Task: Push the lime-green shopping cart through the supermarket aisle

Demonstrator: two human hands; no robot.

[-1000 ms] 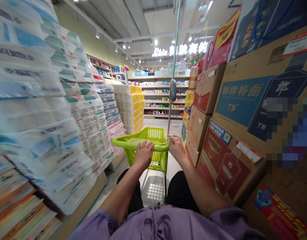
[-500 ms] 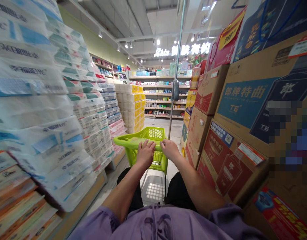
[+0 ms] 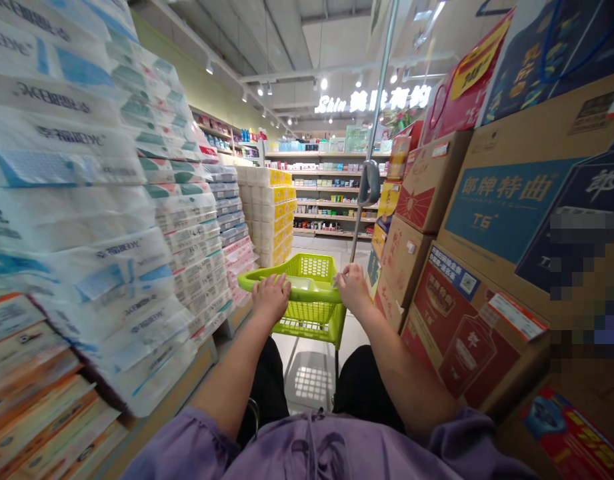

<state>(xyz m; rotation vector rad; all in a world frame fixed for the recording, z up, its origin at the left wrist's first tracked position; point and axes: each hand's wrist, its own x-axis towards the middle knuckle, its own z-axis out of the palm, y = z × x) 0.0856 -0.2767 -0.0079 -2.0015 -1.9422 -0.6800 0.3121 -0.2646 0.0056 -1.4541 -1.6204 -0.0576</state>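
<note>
1 green cart (image 3: 307, 310): left hand (image 3: 271, 297) lies over the left part of its near edge, underside grip can't tell; right hand (image 3: 353, 290) at its near right corner, fingers bunched together, can't tell on what. Cart sits in a narrow aisle, paper-pack stacks (image 3: 101, 200) left, cartons (image 3: 507, 193) right, at least 4 of each, 1 metal pole (image 3: 369, 183) just beyond its right side. Past those, 1 shelf unit (image 3: 331, 190) spans the aisle end.
</note>
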